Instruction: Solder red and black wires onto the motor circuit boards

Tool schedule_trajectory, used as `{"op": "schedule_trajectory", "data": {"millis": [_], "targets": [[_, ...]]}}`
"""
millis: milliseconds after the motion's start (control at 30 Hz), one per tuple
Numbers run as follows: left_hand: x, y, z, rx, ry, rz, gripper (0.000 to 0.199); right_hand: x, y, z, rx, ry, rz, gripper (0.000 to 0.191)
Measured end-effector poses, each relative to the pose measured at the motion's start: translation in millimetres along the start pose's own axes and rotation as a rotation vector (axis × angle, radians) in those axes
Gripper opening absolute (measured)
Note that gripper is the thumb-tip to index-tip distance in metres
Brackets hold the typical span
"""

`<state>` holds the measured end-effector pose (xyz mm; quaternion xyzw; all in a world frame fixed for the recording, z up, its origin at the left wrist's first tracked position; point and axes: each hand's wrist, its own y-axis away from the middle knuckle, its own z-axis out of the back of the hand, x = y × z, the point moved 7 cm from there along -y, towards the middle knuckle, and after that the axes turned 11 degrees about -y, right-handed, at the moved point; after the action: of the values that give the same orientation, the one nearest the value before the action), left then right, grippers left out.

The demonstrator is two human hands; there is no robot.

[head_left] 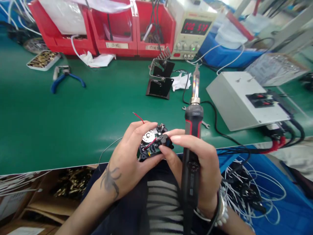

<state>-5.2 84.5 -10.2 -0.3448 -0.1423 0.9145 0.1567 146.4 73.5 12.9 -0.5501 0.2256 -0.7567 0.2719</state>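
My left hand (130, 151) is closed around a small black electromechanical assembly (153, 150) at the table's front edge. The assembly has a round silver part, a green board and red wires, one red wire (138, 117) sticking up past my fingers. In my right hand (206, 163) a black and red soldering iron (193, 129) rests in the palm, its metal tip pointing up and away from the assembly. The thumb and index finger of that same hand pinch a black cylindrical piece (165, 140) on the assembly's right side.
Behind stand a black soldering iron stand (160, 80), red bins (114, 31) and a power supply (193, 29). Blue-handled pliers (65, 77) and a tray of brass parts (44, 60) lie left. A grey switch box (246, 99) and a wrench (205, 124) are on the right.
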Motion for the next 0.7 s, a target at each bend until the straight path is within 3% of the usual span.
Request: {"op": "schedule_trajectory", "data": {"millis": [200,433,700], "targets": [[-1,1,1.5,0.012,-0.021,0.004,0.051,-17,17,9,-0.181,-0.360,-0.117,0.052],[-1,2,1.4,0.013,-0.006,-0.030,0.050,-25,24,5,-0.259,-0.478,-0.111,0.052],[2,3,-2.7,-0.007,-0.032,-0.087,0.054,-20,13,15,-0.158,-0.439,-0.048,0.060]]}}
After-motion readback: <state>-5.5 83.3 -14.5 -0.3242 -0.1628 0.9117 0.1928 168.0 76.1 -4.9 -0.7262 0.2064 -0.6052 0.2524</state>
